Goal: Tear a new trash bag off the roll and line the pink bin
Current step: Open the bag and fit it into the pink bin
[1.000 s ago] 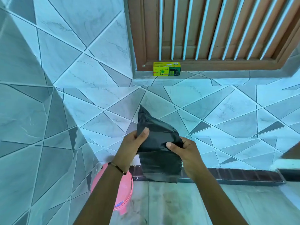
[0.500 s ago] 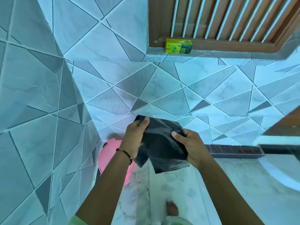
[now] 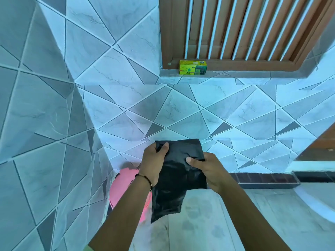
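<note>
Box (image 3: 193,67), yellow-green, on window ledge (image 3: 235,74) at 12 o'clock. Both hands, left (image 3: 154,163) and right (image 3: 208,169), pinch folded black trash bag (image 3: 176,175). Pink bin (image 3: 125,187) at 8 o'clock, half hidden by left forearm; contents not visible.

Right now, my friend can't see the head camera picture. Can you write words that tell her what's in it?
Two hands, the left hand and the right hand, grip a folded black trash bag in a tiled corner. A pink bin sits on the floor below, partly hidden by the left arm. A yellow-green box rests on the window ledge above.
</note>
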A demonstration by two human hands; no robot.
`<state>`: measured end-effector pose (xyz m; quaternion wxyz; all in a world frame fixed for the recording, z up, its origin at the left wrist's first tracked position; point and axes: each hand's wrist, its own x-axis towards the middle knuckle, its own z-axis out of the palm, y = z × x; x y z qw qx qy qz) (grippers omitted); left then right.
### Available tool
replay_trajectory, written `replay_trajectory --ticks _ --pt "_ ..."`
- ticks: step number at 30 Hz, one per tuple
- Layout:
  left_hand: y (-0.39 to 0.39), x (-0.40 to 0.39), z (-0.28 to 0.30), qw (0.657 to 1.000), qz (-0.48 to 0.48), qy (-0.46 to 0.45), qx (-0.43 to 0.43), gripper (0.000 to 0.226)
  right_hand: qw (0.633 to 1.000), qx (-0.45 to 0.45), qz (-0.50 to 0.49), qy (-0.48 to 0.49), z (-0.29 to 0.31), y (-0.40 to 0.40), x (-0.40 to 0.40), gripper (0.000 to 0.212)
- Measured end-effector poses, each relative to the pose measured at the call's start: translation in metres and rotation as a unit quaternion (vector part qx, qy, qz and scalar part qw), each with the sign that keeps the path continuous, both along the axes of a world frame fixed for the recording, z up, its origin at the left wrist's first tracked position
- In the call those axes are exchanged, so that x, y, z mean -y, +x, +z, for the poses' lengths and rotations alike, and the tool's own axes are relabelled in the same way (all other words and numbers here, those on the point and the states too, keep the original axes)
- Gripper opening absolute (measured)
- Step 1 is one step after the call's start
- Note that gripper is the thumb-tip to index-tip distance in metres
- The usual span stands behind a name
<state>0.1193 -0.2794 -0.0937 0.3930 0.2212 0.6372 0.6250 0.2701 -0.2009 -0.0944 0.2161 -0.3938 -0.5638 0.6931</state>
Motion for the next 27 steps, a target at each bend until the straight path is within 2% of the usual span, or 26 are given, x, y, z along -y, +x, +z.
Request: replay_trajectory --ticks 4,7,10,13,17,24,27 --pt "0.011 0.003 -0.001 0.993 -0.075 0.009 0.096 0.027 0.996 -0.055 -0.067 -0.026 0.007 0.004 -0.010 0.015" --pt "0.019 0.006 -0.005 0.991 -0.122 -0.005 0.050 0.013 0.993 -0.085 -0.059 -0.049 0.013 0.005 -0.019 0.014" --pt "0.013 -0.001 -0.007 0.998 -0.046 0.009 0.030 0.010 0.996 -0.054 0.019 -0.064 0.014 0.008 -0.023 0.020" --pt "0.009 -0.009 -0.005 1.000 -0.010 0.014 0.021 0.014 0.994 -0.022 0.073 -0.081 0.009 0.015 -0.026 0.009" --pt "0.016 -0.008 -0.003 0.998 -0.036 0.013 0.049 0.018 0.996 -0.046 0.033 -0.069 0.002 0.020 -0.032 0.008" --pt "0.028 -0.014 -0.013 0.997 0.018 0.022 0.068 0.011 0.997 -0.076 0.004 -0.029 -0.002 0.015 -0.028 0.010" --pt "0.035 -0.016 -0.013 0.998 0.028 0.012 0.048 0.019 0.996 -0.079 0.000 -0.031 -0.004 0.014 -0.026 0.019"
